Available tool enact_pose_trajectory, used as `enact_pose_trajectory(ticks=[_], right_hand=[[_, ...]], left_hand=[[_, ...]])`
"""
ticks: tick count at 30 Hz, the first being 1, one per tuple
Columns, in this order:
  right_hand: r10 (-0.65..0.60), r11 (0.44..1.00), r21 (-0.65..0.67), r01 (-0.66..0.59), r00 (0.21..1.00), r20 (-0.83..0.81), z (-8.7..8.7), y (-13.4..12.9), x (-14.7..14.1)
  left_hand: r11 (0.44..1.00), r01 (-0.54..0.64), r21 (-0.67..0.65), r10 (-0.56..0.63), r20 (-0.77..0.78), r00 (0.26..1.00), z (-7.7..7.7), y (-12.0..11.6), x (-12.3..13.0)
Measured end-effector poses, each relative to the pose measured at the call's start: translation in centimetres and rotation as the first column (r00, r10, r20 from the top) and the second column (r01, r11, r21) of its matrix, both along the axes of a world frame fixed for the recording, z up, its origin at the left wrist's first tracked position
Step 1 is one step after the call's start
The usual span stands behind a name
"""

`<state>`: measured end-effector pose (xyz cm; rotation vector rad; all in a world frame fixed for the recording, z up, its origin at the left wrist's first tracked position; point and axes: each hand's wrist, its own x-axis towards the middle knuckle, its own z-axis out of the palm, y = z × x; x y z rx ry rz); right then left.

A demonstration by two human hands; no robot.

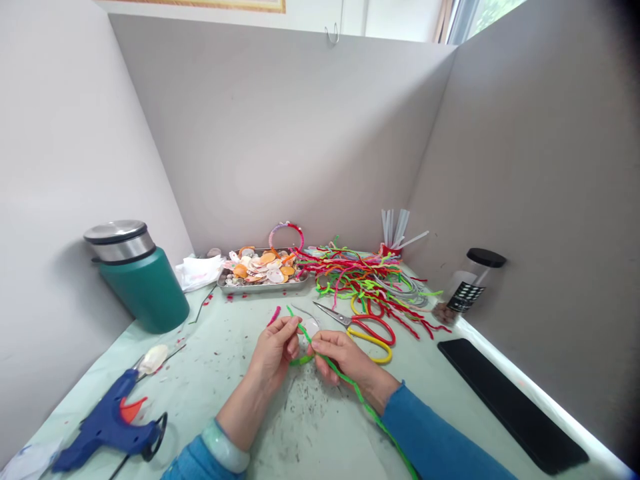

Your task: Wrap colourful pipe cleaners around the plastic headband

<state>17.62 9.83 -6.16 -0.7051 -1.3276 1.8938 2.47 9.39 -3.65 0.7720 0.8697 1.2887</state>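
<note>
My left hand and my right hand meet low in the middle of the view, above the table. Both pinch a green fuzzy strand of yarn. One short end sticks up past my left fingertips, and the long end runs down along my right wrist and sleeve. A green looped part shows between the hands; what it is wrapped round, if anything, I cannot make out. Just beyond my right hand lie scissors with red and yellow handles. A short magenta piece lies beyond my left hand.
A metal tray of discs stands at the back, beside a heap of coloured strands. At left are a green bottle and a blue glue gun. A clear jar and black slab sit right.
</note>
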Motion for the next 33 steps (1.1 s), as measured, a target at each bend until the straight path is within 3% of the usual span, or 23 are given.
enact_pose_trajectory(ticks=[5,7,11,14,17,22,28,33], right_hand=[[-0.036,0.999,-0.009,0.036,0.999,-0.004,0.4,-0.1,-0.1],[-0.037,0.999,-0.013,0.037,0.999,-0.006,0.9,-0.3,-0.1],[-0.016,1.0,-0.024,0.017,0.999,0.045,1.5,-0.7,0.0],[-0.026,0.999,-0.019,0.027,0.998,0.06,1.6,-0.8,-0.1],[-0.057,0.998,-0.026,0.058,0.997,0.044,1.4,-0.7,-0.1],[-0.062,0.997,-0.053,0.063,0.998,0.007,1.3,-0.4,-0.1],[-0.032,0.999,-0.011,0.032,0.999,0.029,0.9,-0.3,-0.1],[-0.034,0.999,-0.03,0.034,0.999,0.01,0.8,-0.2,0.0]], left_hand=[[0.997,0.079,0.023,-0.074,-0.187,0.98,0.3,-0.3,0.2],[0.998,0.055,0.027,-0.047,-0.241,0.969,0.3,-0.3,0.1],[0.996,-0.078,0.048,0.086,-0.205,0.975,0.5,0.0,-0.2],[0.994,-0.092,0.059,0.1,-0.136,0.986,0.6,0.0,-0.3],[0.998,-0.037,0.041,0.043,-0.149,0.988,0.5,-0.1,-0.2],[0.995,0.088,0.05,-0.068,-0.304,0.95,0.2,-0.1,0.0],[0.999,-0.028,0.033,0.033,-0.176,0.984,0.2,0.0,-0.2],[1.0,0.011,-0.016,-0.012,-0.073,0.997,0.2,0.0,-0.2]])
